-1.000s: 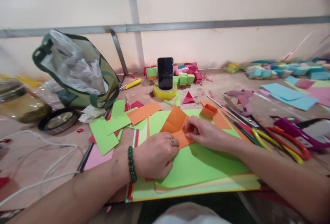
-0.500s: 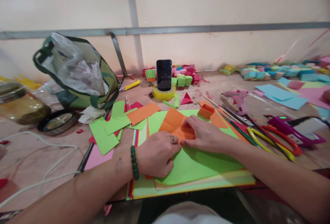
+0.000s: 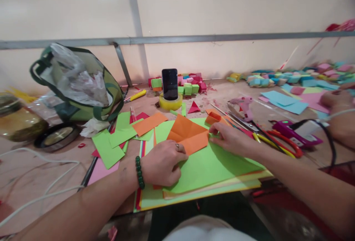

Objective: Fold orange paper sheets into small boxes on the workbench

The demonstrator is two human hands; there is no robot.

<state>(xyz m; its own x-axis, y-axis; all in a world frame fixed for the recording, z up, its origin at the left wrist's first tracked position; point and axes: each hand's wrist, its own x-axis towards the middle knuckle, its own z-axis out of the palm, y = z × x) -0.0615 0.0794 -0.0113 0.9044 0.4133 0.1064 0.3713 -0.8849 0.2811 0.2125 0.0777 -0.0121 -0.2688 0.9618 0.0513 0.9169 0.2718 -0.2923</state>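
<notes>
Left hand (image 3: pixel 163 162) at orange paper (image 3: pixel 186 131): creased, lighter band along near side.

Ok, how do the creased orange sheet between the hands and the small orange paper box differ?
The creased orange sheet lies spread out, while the paper box has raised walls. The sheet looks larger than the box. The sheet shows crease lines; the box shows an open top. Both are orange paper.

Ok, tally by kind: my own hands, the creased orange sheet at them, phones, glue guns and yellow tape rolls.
Left hand and right hand: 2
Creased orange sheet: 1
Phone: 1
Glue gun: 1
Yellow tape roll: 1
Total: 6
</notes>
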